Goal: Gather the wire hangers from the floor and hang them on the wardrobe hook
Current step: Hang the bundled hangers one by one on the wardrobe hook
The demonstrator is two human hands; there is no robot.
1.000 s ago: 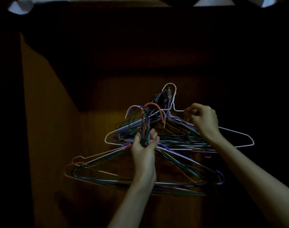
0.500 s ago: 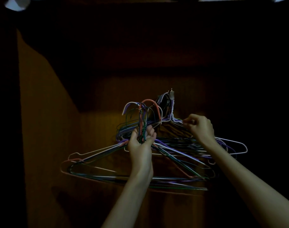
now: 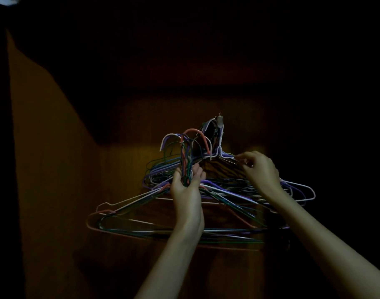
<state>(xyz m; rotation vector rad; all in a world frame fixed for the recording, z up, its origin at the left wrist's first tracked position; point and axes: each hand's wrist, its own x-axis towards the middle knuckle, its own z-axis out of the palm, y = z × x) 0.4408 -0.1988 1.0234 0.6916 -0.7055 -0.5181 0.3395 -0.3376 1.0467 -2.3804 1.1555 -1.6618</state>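
Hangers partly hung: our left hand (image 3: 186,186) grips a bundle of coloured wire hangers (image 3: 184,156) mid-frame, still unhung; our right hand (image 3: 260,169) pinches those already on the small metal wardrobe hook (image 3: 219,121)

Up on the dark wooden back panel (image 3: 141,266) of the wardrobe sits a small metal hook (image 3: 219,121), and it's loaded. A cluster of wire hangers (image 3: 297,190) hangs from it, their curled tops bunched over the hook, purple and white wires running down and fanning out to the right against the wood. The hook's two little prongs poke up just above the pile. To the left, the wardrobe's side wall (image 3: 44,147) catches an orange glow; the panel above the hook is too dark to make out.
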